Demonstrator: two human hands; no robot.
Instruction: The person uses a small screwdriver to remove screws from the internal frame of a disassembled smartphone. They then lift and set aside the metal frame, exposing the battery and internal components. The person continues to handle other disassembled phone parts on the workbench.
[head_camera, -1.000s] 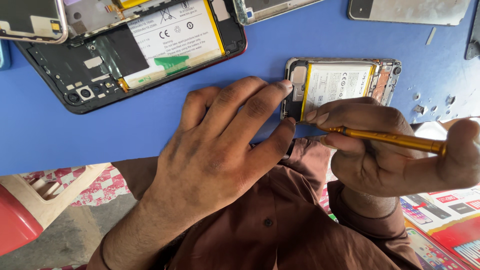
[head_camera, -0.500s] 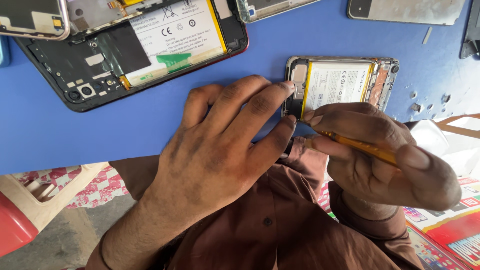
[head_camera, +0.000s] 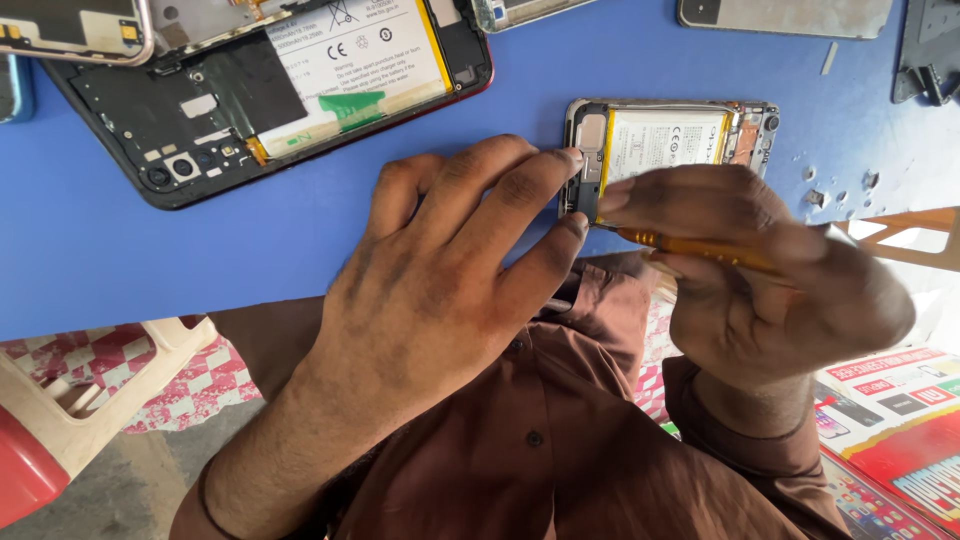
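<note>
Bright even daylight, soft shadows, sharp focus, slight motion blur at right
</note>
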